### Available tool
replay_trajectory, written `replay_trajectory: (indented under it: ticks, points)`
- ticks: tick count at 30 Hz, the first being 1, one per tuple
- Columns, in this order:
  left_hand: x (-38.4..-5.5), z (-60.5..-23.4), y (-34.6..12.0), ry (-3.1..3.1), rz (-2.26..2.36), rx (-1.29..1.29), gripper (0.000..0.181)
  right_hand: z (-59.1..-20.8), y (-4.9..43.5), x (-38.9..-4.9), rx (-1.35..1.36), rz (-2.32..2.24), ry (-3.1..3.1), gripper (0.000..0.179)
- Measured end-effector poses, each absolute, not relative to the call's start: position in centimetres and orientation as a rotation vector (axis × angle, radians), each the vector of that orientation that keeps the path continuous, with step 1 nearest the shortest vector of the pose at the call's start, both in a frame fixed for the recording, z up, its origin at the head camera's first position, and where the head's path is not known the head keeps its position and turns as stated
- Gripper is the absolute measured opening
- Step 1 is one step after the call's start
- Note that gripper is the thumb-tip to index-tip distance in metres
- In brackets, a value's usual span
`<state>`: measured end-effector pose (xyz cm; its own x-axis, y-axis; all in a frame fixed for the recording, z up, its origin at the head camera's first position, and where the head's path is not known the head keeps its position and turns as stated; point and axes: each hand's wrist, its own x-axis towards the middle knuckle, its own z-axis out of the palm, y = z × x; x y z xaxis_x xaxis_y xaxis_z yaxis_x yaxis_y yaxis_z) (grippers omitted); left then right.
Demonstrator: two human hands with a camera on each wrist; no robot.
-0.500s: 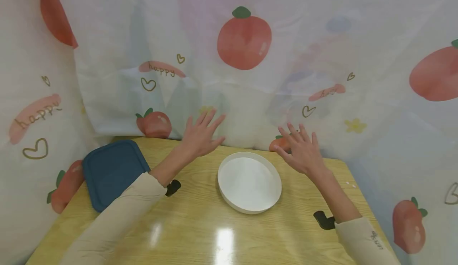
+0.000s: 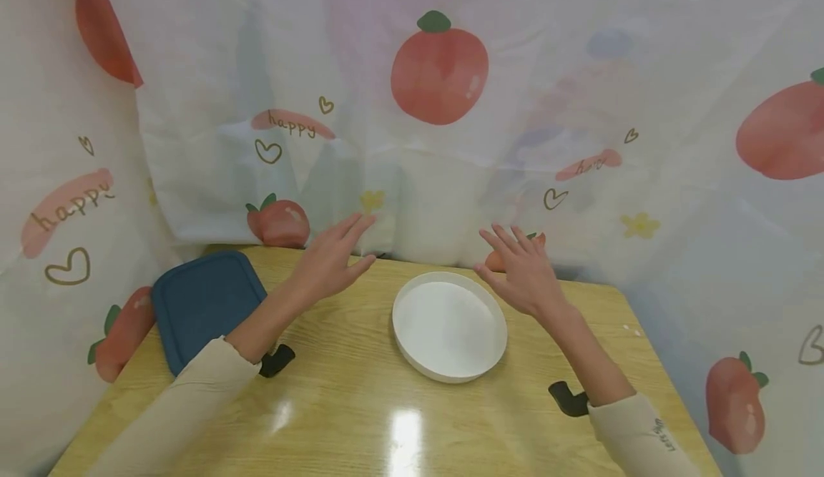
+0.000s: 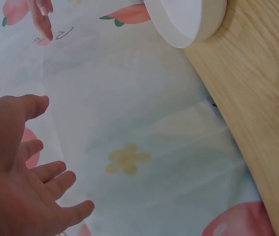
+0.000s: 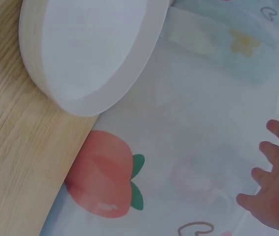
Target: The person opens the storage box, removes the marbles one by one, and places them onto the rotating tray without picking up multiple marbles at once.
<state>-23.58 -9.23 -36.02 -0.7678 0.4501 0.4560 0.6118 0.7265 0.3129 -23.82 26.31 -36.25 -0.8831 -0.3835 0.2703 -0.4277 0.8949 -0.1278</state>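
Observation:
A round, shallow white dish (image 2: pixel 450 328) with a low rim stands on the wooden table, and nothing shows inside it. My left hand (image 2: pixel 328 261) hovers up and left of the dish, fingers extended, holding nothing. On the other side, my right hand (image 2: pixel 524 271) is raised above the table's back right part, fingers spread and apart from the dish. Both wrist views show the white dish (image 3: pixel 193 19) well away from the fingers. At the table's left lies a dark blue, tray-like rectangular piece (image 2: pixel 209 305) with a raised edge, partly behind the left forearm.
A white cloth (image 2: pixel 444 198) printed with peaches, hearts and flowers hangs behind and at both sides of the wooden table (image 2: pixel 347 405). Small white specks (image 2: pixel 631 330) lie near the table's right edge. A black mount sits at each wrist.
My left hand has moved left and slightly down, its fingers now closer together. The right hand has shifted a little left. The dish and the blue piece stay put.

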Motion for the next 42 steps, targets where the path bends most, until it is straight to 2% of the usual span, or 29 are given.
replay_trajectory:
  ticks: [15, 22, 30, 42]
  points:
    - [-21.7, -36.5, -12.8, -2.601, -0.911, -0.776, 0.064, -36.6, 23.7, -23.5, 0.720, 0.573, -2.812, 0.068]
    - [-20.8, -36.2, -14.4, -2.617, -1.086, -0.699, 0.063, -37.0, 22.2, -23.2, 0.734, 0.773, -2.794, 0.060]
    - [-18.9, -37.3, -17.4, -2.612, -1.079, -0.555, 0.059, -38.1, 19.8, -23.2, 0.761, 0.914, -2.777, 0.048]
    - [-16.3, -38.6, -21.1, -2.668, -1.053, -0.409, 0.064, -39.9, 15.8, -23.0, 0.785, 1.177, -2.744, 0.046]
